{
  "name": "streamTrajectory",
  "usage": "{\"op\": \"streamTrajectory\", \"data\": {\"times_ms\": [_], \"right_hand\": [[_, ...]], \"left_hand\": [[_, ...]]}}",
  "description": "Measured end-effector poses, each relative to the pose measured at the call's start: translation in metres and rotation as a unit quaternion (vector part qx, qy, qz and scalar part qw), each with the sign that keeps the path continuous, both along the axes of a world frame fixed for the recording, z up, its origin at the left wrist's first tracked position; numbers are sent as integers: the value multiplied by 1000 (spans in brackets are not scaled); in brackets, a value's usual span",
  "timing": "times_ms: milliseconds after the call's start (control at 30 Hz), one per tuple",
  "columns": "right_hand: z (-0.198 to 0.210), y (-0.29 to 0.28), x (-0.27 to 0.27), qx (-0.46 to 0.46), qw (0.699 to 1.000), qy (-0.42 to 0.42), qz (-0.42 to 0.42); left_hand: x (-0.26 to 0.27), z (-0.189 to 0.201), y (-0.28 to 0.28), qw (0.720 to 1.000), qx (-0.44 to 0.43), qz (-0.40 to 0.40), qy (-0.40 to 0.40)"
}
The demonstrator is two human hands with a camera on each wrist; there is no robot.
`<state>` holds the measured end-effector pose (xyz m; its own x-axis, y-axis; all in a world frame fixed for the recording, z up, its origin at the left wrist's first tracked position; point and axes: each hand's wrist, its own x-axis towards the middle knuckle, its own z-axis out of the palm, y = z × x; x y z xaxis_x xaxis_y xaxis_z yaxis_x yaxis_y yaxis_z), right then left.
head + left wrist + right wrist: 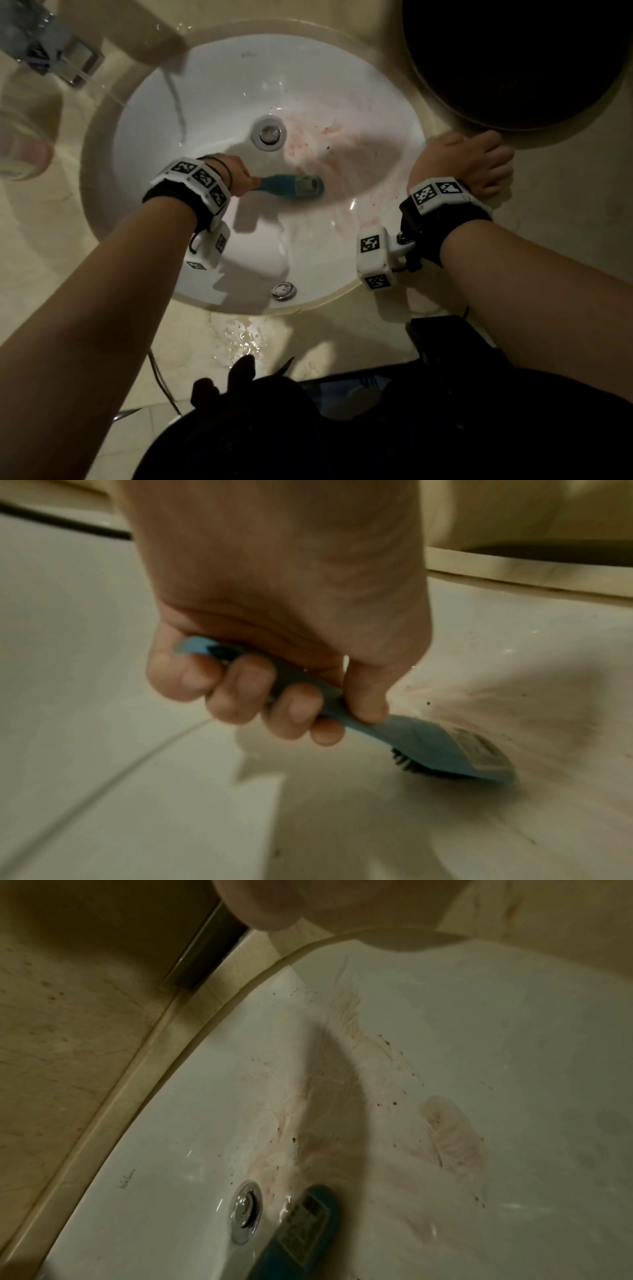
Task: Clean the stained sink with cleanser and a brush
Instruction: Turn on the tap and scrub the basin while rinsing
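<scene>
A white oval sink [212,102] [68,642] [514,1042] carries reddish smears [308,137] [448,1137] and dark specks to the right of its drain [268,133] [244,1211]. My left hand [236,176] [274,691] grips the handle of a blue brush [294,186] [445,748] [301,1229]. The brush's dark bristles press on the basin floor just below the drain. My right hand [472,164] rests on the counter at the sink's right rim, fingers spread flat, holding nothing. No cleanser container shows.
A chrome faucet [65,65] stands at the upper left. A dark round basin or bin [513,61] sits on the beige marble counter [565,205] at the upper right. Water is puddled on the counter's front edge [239,339]. An overflow cap [283,290] sits on the near sink wall.
</scene>
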<state>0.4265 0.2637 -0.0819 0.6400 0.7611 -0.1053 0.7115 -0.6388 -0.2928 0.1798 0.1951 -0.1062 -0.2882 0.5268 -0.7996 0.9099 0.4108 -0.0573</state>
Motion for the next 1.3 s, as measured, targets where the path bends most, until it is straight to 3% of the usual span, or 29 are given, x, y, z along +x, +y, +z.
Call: {"op": "streamTrajectory", "data": {"times_ms": [167, 300, 367, 500, 733, 833, 1067, 1200, 1300], "right_hand": [[0, 0, 0, -1, 1000, 2, -1], [-1, -1, 0, 4, 1000, 3, 3], [-1, -1, 0, 5, 1000, -1, 6], [-1, 0, 0, 4, 1000, -4, 7], [0, 0, 0, 0, 1000, -3, 7], [1, 0, 0, -2, 1000, 1, 6], [2, -1, 1, 3, 1000, 11, 3], [2, 0, 1, -2, 1000, 14, 2], [2, 0, 1, -2, 1000, 13, 2]], "left_hand": [[6, 10, 15, 995, 92, 12, 39], [25, 11, 16, 994, 33, 17, -101], [36, 6, 11, 992, -10, -3, -129], [42, -8, 7, 994, -16, -44, -94], [21, -12, 12, 991, 109, 78, 9], [20, -6, 18, 988, 117, 104, -2], [61, 6, 14, 984, -14, 22, -175], [66, -3, 6, 957, -124, 86, -247], [67, -6, 3, 958, -136, 75, -240]]}}
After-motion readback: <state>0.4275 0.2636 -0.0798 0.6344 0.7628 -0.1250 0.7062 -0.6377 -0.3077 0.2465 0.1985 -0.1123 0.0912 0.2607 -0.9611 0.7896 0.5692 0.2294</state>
